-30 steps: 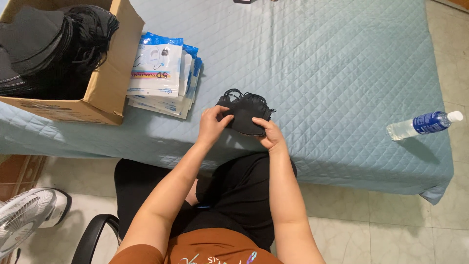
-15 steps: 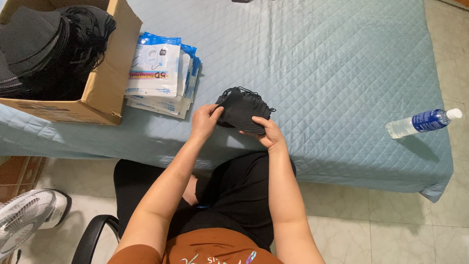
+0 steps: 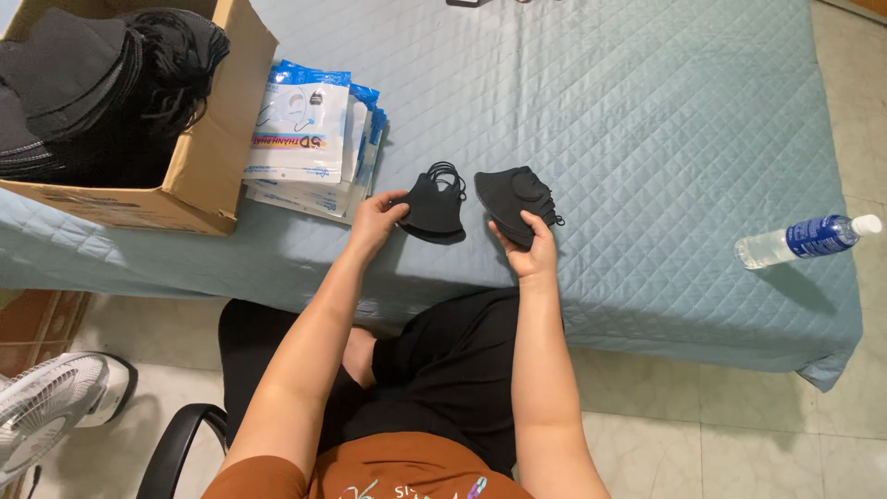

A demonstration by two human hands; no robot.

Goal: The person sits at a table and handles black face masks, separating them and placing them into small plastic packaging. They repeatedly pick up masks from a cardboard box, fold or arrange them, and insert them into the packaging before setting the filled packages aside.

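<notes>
- The one black bundle of face masks that both hands held together a moment ago is now split in two: a smaller stack of black masks (image 3: 436, 211) on the left and a larger stack of black masks (image 3: 515, 201) on the right, with a clear gap of quilt between them.
- The left hand (image 3: 374, 220) pinches the smaller stack at its near edge, its ear loops fanning out at the top; the grip is closed on it.
- The right hand (image 3: 531, 249) is clenched on the lower edge of the larger stack, thumb on top, holding it tilted just above the cover.
- Both stacks sit over the near edge of the quilted blue bed cover (image 3: 647, 139), straight in front of the seated person.
- To my eye, the parting looks like counting off or portioning a set of masks from the bundle.
- Just left of the left hand lies a pile of printed white-and-blue packets (image 3: 305, 139), overlapping one another.
- Further left, a cardboard box (image 3: 217, 176) holds many more black masks.
- Well apart to the right, a clear water bottle (image 3: 804, 240) lies on its side.
- On the floor at lower left, a white fan (image 3: 46, 425) and a black chair arm.
</notes>
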